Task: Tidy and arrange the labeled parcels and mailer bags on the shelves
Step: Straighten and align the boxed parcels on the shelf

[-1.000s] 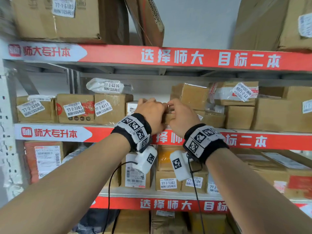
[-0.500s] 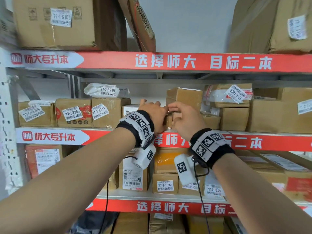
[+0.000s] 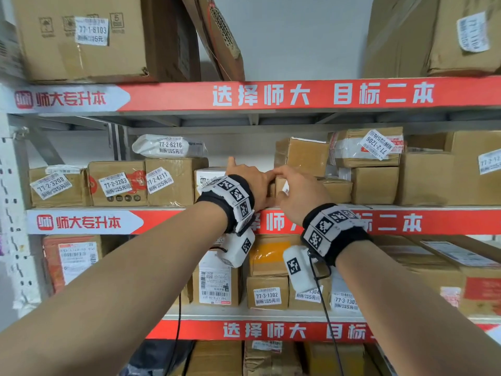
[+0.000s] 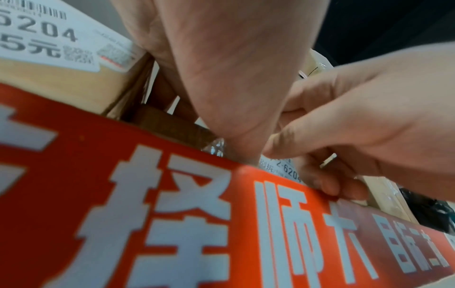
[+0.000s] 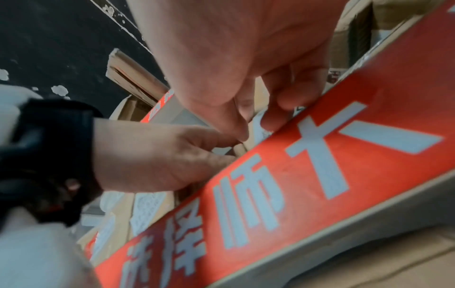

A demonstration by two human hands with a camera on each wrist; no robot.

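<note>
A small brown cardboard parcel (image 3: 279,185) is pinched between the left hand (image 3: 253,183) and right hand (image 3: 301,192) at the middle shelf's red-banded front edge (image 3: 393,222). It is judged light and stiff, best held by opposite side faces.

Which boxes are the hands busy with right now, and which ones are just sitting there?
Busy with:
- left hand and right hand, both on the small brown parcel at the middle shelf's front edge

Just sitting:
- white mailer bag 77-2-6216
- box 77-2-4211
- box 77-2-3203
- box 77-3-1302
</note>
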